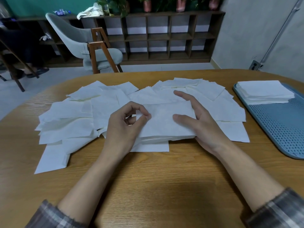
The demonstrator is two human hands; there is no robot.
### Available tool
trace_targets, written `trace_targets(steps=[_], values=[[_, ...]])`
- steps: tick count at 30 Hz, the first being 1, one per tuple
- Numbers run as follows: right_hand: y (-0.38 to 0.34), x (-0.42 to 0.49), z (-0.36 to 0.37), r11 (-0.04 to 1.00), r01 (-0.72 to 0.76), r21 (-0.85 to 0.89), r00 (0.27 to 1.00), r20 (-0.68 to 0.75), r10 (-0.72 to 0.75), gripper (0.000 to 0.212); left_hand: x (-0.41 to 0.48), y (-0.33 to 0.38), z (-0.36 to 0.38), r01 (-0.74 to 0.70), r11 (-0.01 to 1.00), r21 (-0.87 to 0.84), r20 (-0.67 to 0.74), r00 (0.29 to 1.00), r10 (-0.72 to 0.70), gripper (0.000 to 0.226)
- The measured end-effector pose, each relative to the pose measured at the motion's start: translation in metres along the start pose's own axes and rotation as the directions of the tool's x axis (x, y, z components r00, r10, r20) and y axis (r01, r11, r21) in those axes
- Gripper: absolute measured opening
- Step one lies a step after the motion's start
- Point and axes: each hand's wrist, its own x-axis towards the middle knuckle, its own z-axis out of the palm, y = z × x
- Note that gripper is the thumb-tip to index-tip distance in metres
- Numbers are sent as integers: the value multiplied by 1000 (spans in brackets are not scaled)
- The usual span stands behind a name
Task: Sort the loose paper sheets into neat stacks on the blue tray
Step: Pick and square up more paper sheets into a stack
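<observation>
Among loose white paper sheets (69,119) on the wooden counter (148,178), the left hand (121,129), grip narrow, pinches 1 squared white paper stack (164,125); the right hand (202,125), grip wide, touches its edge. 1 finished white stack (263,91) sits on 1 perforated blue plastic tray (279,125).

Bare table (164,178) lies open across the lower frame. In the middle loose sheets (74,125) cover it; a wood strip parts them from the blue tray (279,125) at right, its near half free.

Wooden table (148,178) in a shelved room
A grey chair (74,35) is placed far left; cubby shelving (158,37) is lined behind.
</observation>
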Motion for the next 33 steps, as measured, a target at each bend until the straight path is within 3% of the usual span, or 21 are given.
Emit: trace_targets(steps=[6,8,10,13,14,17,20,24,28,33], values=[[1,0,1,997,33,-75,999,-37,-36,64,-4,0,3,86,996,29,23,996,-87,4],[0,0,1,998,44,-51,997,-55,-47,66,-5,1,4,88,992,93,-4,996,-88,12],[-4,-1,1,992,49,116,998,-51,-44,69,-4,4,5,131,986,103,-6,991,-131,33],[-11,-4,-1,937,12,349,1000,4,-14,74,-3,12,4,248,967,-59,108,965,-241,62],[-11,-4,-1,946,17,323,1000,5,-19,75,-4,14,3,269,957,-105,149,956,-253,66],[-4,0,-1,998,57,9,998,-41,-57,78,-5,15,1,211,976,-55,161,966,-200,64],[-2,-1,-2,998,66,15,998,22,-66,75,-3,8,0,119,991,64,108,986,-126,59],[-5,-4,-1,984,128,-126,987,115,-114,35,-3,0,-1,84,992,98,129,987,-97,55],[1,-2,-2,963,136,-231,986,-63,-154,30,-6,-2,2,12,991,135,188,981,-38,61],[6,3,-10,960,118,-255,964,-203,-172,34,-4,-5,2,-75,925,372,234,972,-16,83]])
